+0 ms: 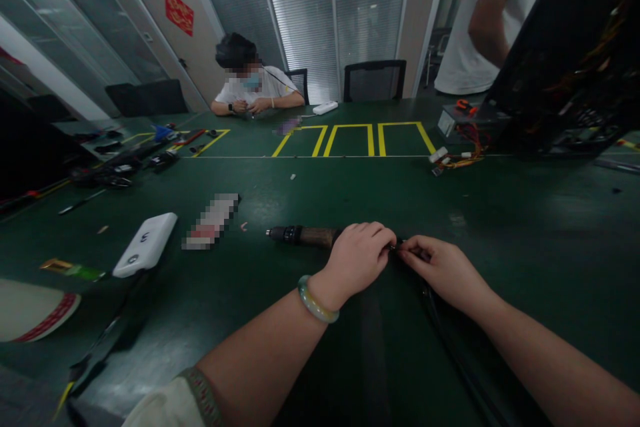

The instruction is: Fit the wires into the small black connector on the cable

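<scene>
Grip closed in both hands; the left hand (353, 263) curls over the rear of a brown-handled tool (313, 235) on the dark green table (525, 227); the right hand (443, 271) pinches what looks like the end of a black cable (450, 340), its fingertips (405, 249) touching the left hand; a person (255, 83) sits across the table; a white box (145, 245) and a blurred packet (213, 220) lie left of the hands; a pale green bangle (317, 299) circles the left wrist.

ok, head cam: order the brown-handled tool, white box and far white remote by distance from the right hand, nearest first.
From the right hand:
1. Brown-handled tool, just to its left.
2. White box, well off to the left.
3. Far white remote, farthest, straight ahead.
</scene>
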A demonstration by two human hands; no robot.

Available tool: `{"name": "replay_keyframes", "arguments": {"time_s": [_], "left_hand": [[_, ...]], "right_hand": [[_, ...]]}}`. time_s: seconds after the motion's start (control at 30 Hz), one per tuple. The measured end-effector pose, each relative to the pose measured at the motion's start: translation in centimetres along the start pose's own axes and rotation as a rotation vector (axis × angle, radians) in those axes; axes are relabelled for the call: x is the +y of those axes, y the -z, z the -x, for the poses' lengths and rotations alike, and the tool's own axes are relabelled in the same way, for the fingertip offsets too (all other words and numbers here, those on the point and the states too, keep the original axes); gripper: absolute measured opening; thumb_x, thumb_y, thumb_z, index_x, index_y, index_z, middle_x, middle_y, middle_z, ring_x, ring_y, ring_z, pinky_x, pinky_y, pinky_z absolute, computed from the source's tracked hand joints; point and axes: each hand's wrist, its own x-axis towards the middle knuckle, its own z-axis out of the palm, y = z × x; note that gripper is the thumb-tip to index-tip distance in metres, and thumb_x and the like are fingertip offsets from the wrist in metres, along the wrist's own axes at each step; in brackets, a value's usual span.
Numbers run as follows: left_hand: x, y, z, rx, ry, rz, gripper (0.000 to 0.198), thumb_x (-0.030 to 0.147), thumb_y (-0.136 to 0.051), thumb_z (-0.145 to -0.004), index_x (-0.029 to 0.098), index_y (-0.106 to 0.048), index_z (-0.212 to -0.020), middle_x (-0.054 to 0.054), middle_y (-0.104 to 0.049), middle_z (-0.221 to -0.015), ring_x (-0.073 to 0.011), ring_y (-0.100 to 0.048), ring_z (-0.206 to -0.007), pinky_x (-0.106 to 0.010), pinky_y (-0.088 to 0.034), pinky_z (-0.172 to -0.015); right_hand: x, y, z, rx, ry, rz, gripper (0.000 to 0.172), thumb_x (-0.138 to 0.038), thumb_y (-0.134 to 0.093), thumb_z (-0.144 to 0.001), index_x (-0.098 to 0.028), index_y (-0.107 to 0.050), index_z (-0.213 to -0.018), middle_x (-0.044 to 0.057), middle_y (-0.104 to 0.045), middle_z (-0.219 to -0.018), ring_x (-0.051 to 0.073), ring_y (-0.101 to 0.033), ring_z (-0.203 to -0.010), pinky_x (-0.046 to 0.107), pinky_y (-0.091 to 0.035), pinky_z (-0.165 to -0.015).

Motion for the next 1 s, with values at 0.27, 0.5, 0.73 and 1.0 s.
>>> {"name": "replay_keyframes", "arguments": {"time_s": [0.27,0.5,0.73,1.0], "left_hand": [[0.1,-0.2,0.1,0.03,0.031,0.001,0.015,0.022,-0.062,-0.086,0.02,-0.054,-0.098,-0.001,-0.061,-0.096,-0.0194,-0.058,-0.093,-0.036,-0.045,-0.083],[0.0,-0.2,0.1,0.029,0.003,-0.029,0.01,0.016,-0.058,-0.088,0.021,-0.054,-0.096,0.0,-0.061,-0.098,-0.0185,-0.058,-0.094,-0.036,-0.045,-0.083],[0.1,0.2,0.2,0.01,-0.011,-0.056,0.008,0.018,-0.058,-0.087,0.02,-0.053,-0.093,-0.002,-0.06,-0.095,-0.0203,-0.057,-0.093,-0.037,-0.045,-0.082],[0.2,0.5,0.3,-0.009,-0.025,-0.073,0.019,0.025,-0.063,-0.081,0.018,-0.051,-0.094,-0.005,-0.059,-0.097,-0.0232,-0.057,-0.093,-0.037,-0.046,-0.08]], "right_hand": [[0.1,-0.2,-0.1,0.004,0.005,0.008,0.016,-0.036,-0.055,-0.088,-0.025,-0.067,-0.09,-0.002,-0.071,-0.082,0.017,-0.066,-0.073,0.026,-0.045,-0.062],[-0.4,-0.3,0.1,0.017,-0.009,0.05,0.019,-0.038,-0.055,-0.088,-0.024,-0.067,-0.094,0.0,-0.072,-0.083,0.018,-0.066,-0.072,0.026,-0.045,-0.06],[-1.8,-0.5,-0.1,0.069,-0.079,0.199,0.023,-0.042,-0.055,-0.087,-0.025,-0.069,-0.087,0.002,-0.072,-0.081,0.021,-0.066,-0.071,0.029,-0.042,-0.056],[-3.2,-1.8,-0.3,0.25,0.046,0.607,0.016,-0.031,-0.057,-0.086,-0.022,-0.07,-0.085,0.008,-0.067,-0.102,0.028,-0.06,-0.097,0.04,-0.041,-0.08]]}}
